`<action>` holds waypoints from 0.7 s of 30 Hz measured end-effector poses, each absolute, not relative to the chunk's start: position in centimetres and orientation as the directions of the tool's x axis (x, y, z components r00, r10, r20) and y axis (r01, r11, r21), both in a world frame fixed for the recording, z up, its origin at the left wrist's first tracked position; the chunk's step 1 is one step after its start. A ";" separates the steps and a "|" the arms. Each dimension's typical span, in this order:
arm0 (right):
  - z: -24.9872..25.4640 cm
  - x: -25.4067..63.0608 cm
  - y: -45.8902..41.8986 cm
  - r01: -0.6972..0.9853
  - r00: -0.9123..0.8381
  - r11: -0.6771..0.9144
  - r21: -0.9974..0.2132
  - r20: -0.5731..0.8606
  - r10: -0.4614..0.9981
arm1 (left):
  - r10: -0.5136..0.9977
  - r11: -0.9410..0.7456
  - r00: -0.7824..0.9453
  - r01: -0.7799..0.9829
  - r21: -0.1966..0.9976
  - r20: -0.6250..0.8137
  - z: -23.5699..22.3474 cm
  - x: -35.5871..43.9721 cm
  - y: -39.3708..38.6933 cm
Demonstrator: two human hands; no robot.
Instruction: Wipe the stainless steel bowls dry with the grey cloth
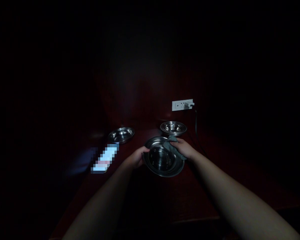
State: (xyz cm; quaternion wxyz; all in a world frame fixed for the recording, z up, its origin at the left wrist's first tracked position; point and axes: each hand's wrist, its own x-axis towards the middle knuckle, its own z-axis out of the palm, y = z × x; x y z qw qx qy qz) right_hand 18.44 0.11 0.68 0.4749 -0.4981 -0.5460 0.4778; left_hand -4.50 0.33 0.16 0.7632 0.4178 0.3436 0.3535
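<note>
A shiny steel plate (161,160) with a raised rim is held up in front of me, tilted a little. My left hand (139,156) grips its left edge, thumb over the rim and the other fingers mostly hidden beneath. On the right side of the plate, my right hand (185,148) is closed on a grey-green cloth (173,146), which presses against the rim and hangs partly over the inside. Behind the plate sits a stack of steel dishes (173,128). Another steel dish (122,135) rests farther left.
A lit phone (105,159), its screen blurred out, lies left of my left hand. On the back wall is a white socket panel (182,105) with a plug and a dark cable (196,123) running down. The dark red table (187,203) fades into deep shadow around its sides.
</note>
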 end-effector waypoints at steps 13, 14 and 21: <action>0.7 18.6 0.4 -0.066 0.018 0.119 -0.991 0.118 0.993 | 0.830 0.435 0.479 -0.234 0.869 -0.286 0.7 -4.6 0.1; 0.8 18.5 0.4 -0.067 0.025 0.114 -0.991 0.113 0.993 | 0.830 0.432 0.481 -0.238 0.870 -0.281 0.7 -4.6 0.1; 0.8 18.7 0.5 0.008 0.058 0.084 -0.996 0.084 0.995 | 0.847 0.420 0.460 -0.269 0.866 -0.268 0.4 -4.3 0.2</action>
